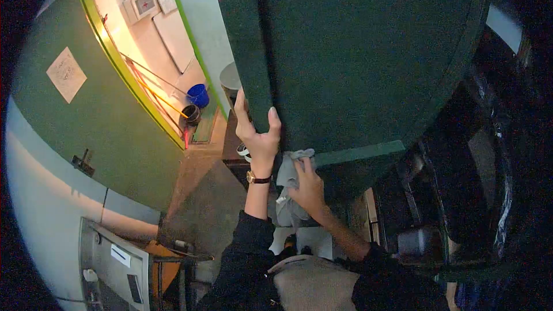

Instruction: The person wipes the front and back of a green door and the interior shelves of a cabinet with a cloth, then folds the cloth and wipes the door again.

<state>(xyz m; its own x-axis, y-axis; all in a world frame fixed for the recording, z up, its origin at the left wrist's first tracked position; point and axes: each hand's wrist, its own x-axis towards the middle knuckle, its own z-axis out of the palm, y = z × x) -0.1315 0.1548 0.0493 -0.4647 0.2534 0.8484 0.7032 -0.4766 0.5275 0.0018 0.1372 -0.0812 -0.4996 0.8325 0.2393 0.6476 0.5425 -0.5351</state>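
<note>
A large dark green panel (368,63) fills the upper middle and right of the view. My left hand (259,135) grips its left edge frame, thumb and fingers on either side, with a watch (257,178) on the wrist. At the panel's lower corner my right hand (308,187) presses a crumpled light grey cloth (292,204), its fingers bent over it near the lower ledge (360,154). Part of the cloth hangs down below the hand.
On the left a green door (115,121) stands open beside a lit room with a blue bucket (197,95) and long handles. A grey desk (112,265) is at lower left. Dark shelving (449,196) with shiny wrap stands at right.
</note>
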